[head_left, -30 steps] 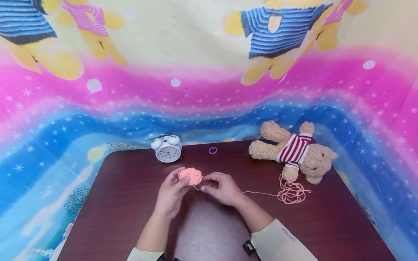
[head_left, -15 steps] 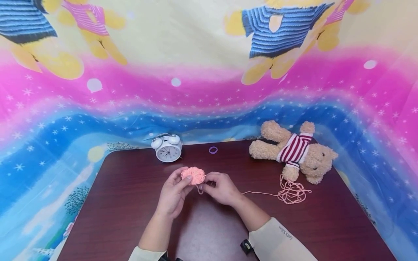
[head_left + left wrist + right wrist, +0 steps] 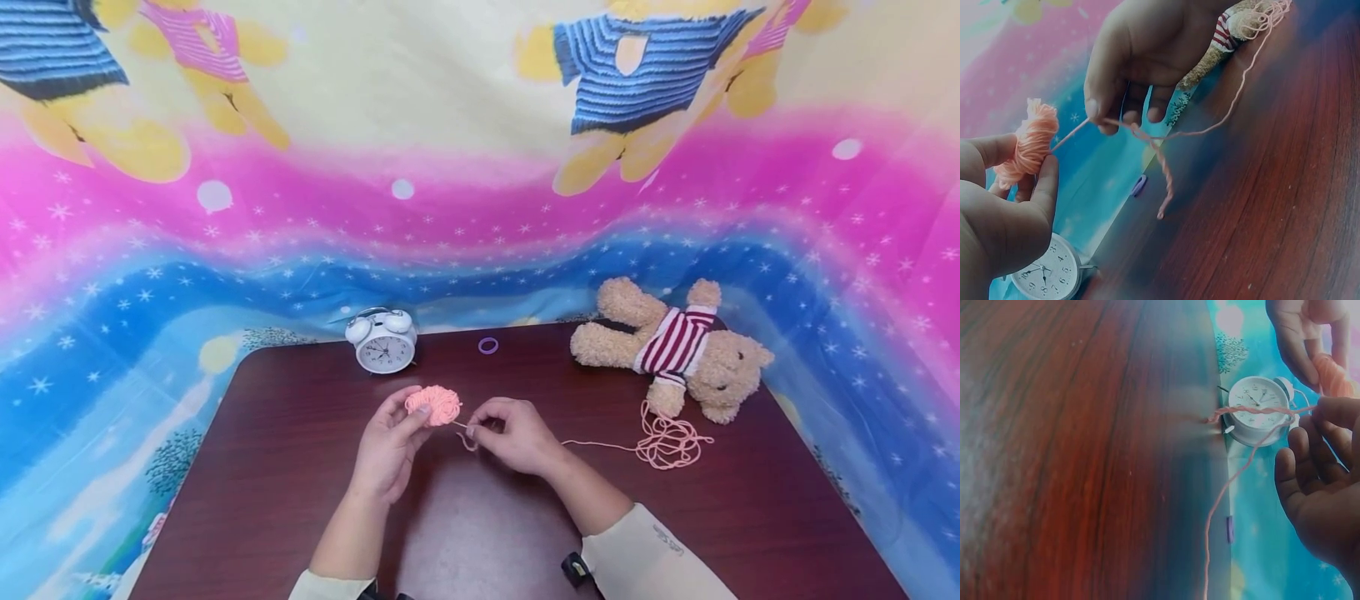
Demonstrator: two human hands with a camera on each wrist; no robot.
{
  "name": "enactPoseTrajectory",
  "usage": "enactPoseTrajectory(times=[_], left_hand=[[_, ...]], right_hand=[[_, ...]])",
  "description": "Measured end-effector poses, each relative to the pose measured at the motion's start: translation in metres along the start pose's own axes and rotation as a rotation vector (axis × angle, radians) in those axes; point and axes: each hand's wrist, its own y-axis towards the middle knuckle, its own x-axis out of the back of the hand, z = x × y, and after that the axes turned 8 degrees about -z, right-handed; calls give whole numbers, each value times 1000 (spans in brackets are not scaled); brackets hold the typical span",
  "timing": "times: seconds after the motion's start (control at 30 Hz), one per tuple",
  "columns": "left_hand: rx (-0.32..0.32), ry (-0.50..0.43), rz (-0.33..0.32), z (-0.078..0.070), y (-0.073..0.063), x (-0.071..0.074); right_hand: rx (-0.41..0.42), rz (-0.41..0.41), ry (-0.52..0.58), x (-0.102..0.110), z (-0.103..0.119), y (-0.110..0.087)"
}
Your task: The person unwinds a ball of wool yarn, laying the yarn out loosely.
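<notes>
My left hand (image 3: pixel 386 454) grips a small wound bundle of peach yarn (image 3: pixel 435 405) between thumb and fingers, above the table. To its right, my right hand (image 3: pixel 517 435) pinches the yarn strand (image 3: pixel 1072 135) between thumb and forefinger, and the strand runs straight from the bundle to those fingertips. Below the pinch a twisted tail of yarn (image 3: pixel 1165 178) dangles in the left wrist view. Another length curves away from my right hand to a loose yarn tangle (image 3: pixel 671 442) on the table. The remaining fingers of my right hand are loosely bent.
A white twin-bell alarm clock (image 3: pixel 384 342) stands at the back left of the dark wooden table (image 3: pixel 285 467). A purple ring (image 3: pixel 488 345) lies near the back edge. On the right, a teddy bear (image 3: pixel 675 346) in a striped shirt lies beside the tangle. A printed cloth backdrop surrounds the table.
My hands came closer together, then moved apart again. The strand between bundle and right fingertips now shows taut, and the yarn bundle has shifted slightly left with my left hand.
</notes>
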Motion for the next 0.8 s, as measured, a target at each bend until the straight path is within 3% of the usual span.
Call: enactPoseTrajectory(times=[0.47, 0.8], left_hand=[[-23, -41, -52, -5, 2, 8], [-30, -28, -88, -7, 6, 22]], right_hand=[[-10, 2, -25, 13, -1, -10], [-16, -47, -30, 38, -9, -16]])
